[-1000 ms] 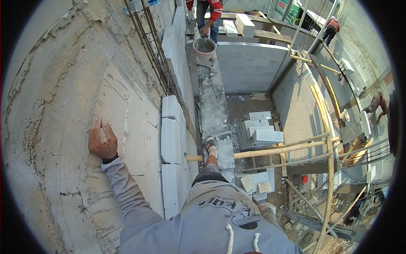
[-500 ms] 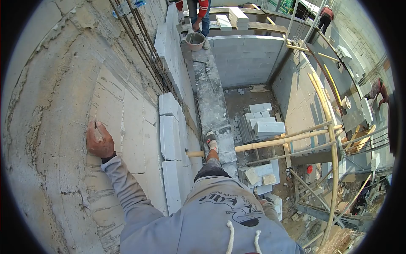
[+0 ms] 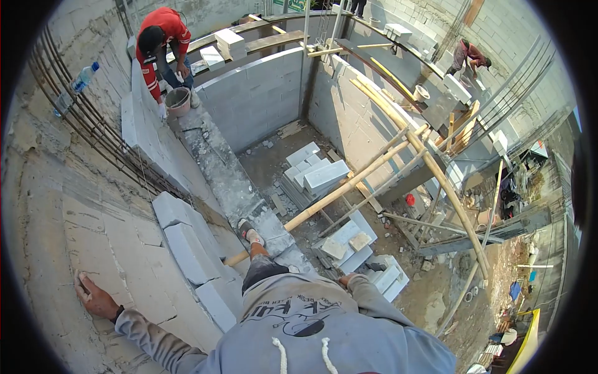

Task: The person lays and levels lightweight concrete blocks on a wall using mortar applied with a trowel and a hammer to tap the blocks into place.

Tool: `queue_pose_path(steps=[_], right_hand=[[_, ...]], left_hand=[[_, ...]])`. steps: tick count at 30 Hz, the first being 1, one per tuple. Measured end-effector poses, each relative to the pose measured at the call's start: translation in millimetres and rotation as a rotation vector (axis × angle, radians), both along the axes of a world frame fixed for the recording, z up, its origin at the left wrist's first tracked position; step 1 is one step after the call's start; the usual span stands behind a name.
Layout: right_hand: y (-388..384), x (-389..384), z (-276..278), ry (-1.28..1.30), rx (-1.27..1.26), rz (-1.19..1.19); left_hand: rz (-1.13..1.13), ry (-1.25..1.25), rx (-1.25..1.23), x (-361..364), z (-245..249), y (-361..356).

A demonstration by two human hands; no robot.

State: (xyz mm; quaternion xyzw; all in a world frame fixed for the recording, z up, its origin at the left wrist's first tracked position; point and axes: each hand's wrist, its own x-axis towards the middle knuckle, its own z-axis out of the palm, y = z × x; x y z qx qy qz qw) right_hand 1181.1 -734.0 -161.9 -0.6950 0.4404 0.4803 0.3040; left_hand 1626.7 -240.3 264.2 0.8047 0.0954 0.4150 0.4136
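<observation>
My left hand (image 3: pixel 98 297) rests against the rough block wall (image 3: pixel 93 237) on the left, fingers apart and nothing seen in them. My right hand (image 3: pixel 347 280) shows only partly beside my waist; its fingers are mostly hidden. White blocks (image 3: pixel 190 249) stand in a row between the wall and me. My sandalled foot (image 3: pixel 251 232) is on a narrow, mortar-stained concrete ledge (image 3: pixel 215 159). A bamboo pole (image 3: pixel 349 187) crosses by that foot.
A co-worker in red (image 3: pixel 163 43) bends over a bucket (image 3: pixel 179 101) on the ledge's far end. Steel bars (image 3: pixel 93 128) run along the wall, with a plastic bottle (image 3: pixel 85 78) there. Below lie stacked blocks (image 3: pixel 327 176). Another person (image 3: pixel 468 57) crouches at right.
My view has turned right, so the scene sits further left and lower. My left hand stays on the wall. My right hand has come partly into sight; the co-worker is now bent over the bucket.
</observation>
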Motion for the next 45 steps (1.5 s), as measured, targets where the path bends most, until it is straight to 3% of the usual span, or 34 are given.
queue_pose_path(steps=[2, 3, 6, 14, 16, 20, 22, 25, 27, 30, 31, 33, 37, 39, 40, 42, 45], right_hand=[[4, 5, 8, -0.014, -0.073, -0.043], [12, 35, 100, 0.065, -0.040, 0.005], [7, -1, 24, 0.070, -0.078, 0.033], [10, -1, 33, 0.091, -0.049, -0.012], [8, -2, 23, 0.008, 0.053, 0.098], [15, 19, 59, -0.005, -0.047, -0.048], [14, 27, 72, -0.035, -0.006, 0.000], [17, 22, 29, -0.043, -0.117, -0.016], [16, 19, 16, -0.050, -0.105, -0.015], [21, 18, 10, -0.052, -0.088, -0.003], [21, 17, 11, -0.047, -0.094, 0.009], [22, 14, 11, -0.042, -0.095, -0.001], [25, 18, 42, -0.012, -0.054, 0.002], [30, 29, 100, 0.014, -0.045, -0.046], [31, 33, 116, 0.035, -0.044, -0.091], [30, 24, 88, 0.026, -0.032, -0.041], [28, 24, 88, 0.020, -0.036, -0.017]], left_hand=[[0.049, 0.058, 0.118, -10, 6, -10], [0.112, 0.113, 0.233, -15, 9, -11], [0.099, 0.075, 0.285, -10, -5, -2], [0.224, 0.105, 0.304, 5, -26, 11], [0.267, 0.115, 0.329, 8, -33, 17], [0.295, 0.180, 0.307, 13, -37, 29], [0.291, 0.200, 0.293, 15, -38, 31], [0.383, 0.214, 0.348, 15, -42, 29], [0.408, 0.248, 0.552, 20, -50, 39], [0.353, 0.111, 0.467, 19, -54, 36], [0.346, 0.107, 0.468, 16, -51, 28], [0.451, -0.223, 0.717, 8, -44, 10], [0.311, 0.021, 0.582, 21, -53, 36], [0.218, 0.187, 0.494, 24, -56, 48], [0.218, 0.188, 0.495, 22, -54, 43], [0.210, 0.076, 0.539, 17, -49, 34], [0.200, 0.039, 0.527, 16, -48, 29]])
